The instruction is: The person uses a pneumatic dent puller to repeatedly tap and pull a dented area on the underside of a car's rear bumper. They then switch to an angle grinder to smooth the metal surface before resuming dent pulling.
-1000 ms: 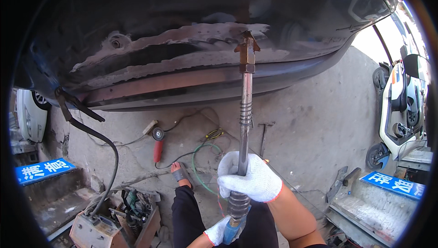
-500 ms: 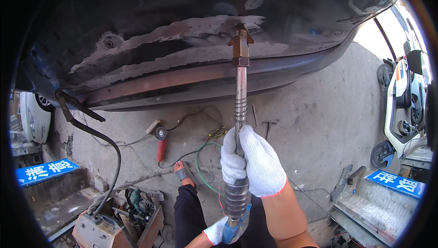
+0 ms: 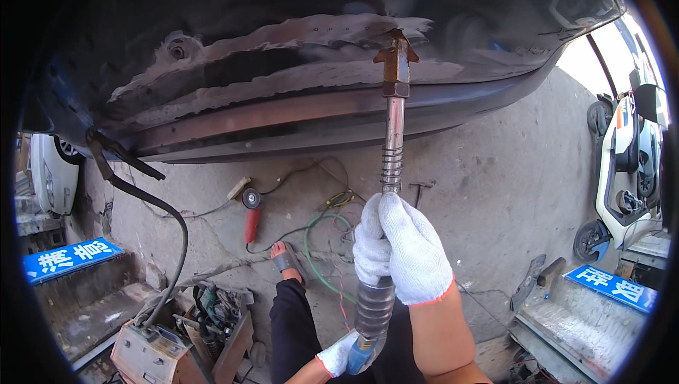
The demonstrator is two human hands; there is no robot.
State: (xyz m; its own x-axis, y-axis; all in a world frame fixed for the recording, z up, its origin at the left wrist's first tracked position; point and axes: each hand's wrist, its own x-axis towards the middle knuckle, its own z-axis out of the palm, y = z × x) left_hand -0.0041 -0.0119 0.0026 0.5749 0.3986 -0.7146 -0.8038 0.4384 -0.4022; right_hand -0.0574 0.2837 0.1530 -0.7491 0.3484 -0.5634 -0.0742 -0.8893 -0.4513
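Gripping the slide hammer (image 3: 395, 122) at two places, both gloved hands have their fingers closed on it. The tool stands nearly upright through the centre of the frame, its rusty hexagonal head overlapping the upper bare strip (image 3: 315, 31) on the black car panel (image 3: 233, 2); whether the tip touches cannot be told. The right hand (image 3: 414, 253) wraps the shaft at centre, just below the coil spring (image 3: 392, 165) and above the black ribbed sleeve (image 3: 375, 306). A second ago it sat lower, with bare shaft showing between spring and glove; half a second ago it was already close under the spring. The left hand (image 3: 339, 356), at the bottom edge, holds the blue end, as in both earlier frames. The tool now stands further right in the frame than half a second ago. On the concrete floor (image 3: 509, 165), the hammer (image 3: 422, 186), fully seen a second ago, is now mostly behind the right glove. The red angle grinder (image 3: 252, 225) lies left of centre, near the yellow-handled pliers (image 3: 341, 199).
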